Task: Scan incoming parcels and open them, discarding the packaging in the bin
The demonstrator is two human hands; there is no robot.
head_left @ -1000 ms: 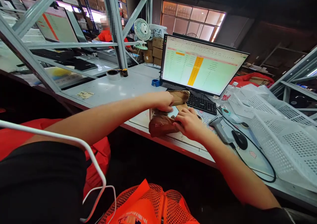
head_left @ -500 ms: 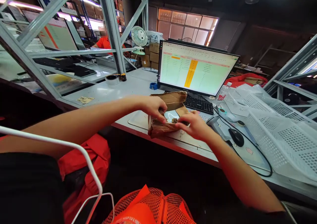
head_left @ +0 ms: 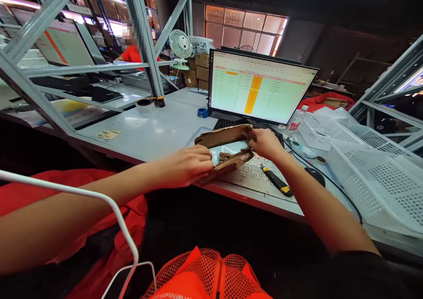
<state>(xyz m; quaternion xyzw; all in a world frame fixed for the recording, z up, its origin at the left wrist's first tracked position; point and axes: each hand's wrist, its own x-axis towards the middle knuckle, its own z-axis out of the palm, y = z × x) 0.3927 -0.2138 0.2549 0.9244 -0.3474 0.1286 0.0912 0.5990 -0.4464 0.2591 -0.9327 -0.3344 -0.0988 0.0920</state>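
Observation:
A worn brown cardboard box (head_left: 228,136) lies opened on the desk, its edges ragged. Within it show a pale, glossy surface (head_left: 216,155) and a small crumpled brown piece (head_left: 225,156) that I cannot identify. My left hand (head_left: 193,164) is closed on the near left end of the box, slightly blurred. At the right end, my right hand (head_left: 266,144) pinches the cardboard, fingertips partly hidden. Just right of the box, a black and yellow utility knife (head_left: 276,181) rests on a patterned mat (head_left: 249,175).
Behind the box stand a monitor (head_left: 257,87) and a partly covered keyboard (head_left: 224,123). White perforated baskets (head_left: 380,180), a mouse (head_left: 315,176) and a cable fill the right side. Tape rolls (head_left: 145,105) lie left, near a metal frame post (head_left: 142,39). A person in red sits beyond.
My left hand has moved left and down to the box's near left end. My right hand has shifted up to its right end. The box has turned, and the utility knife has come into view.

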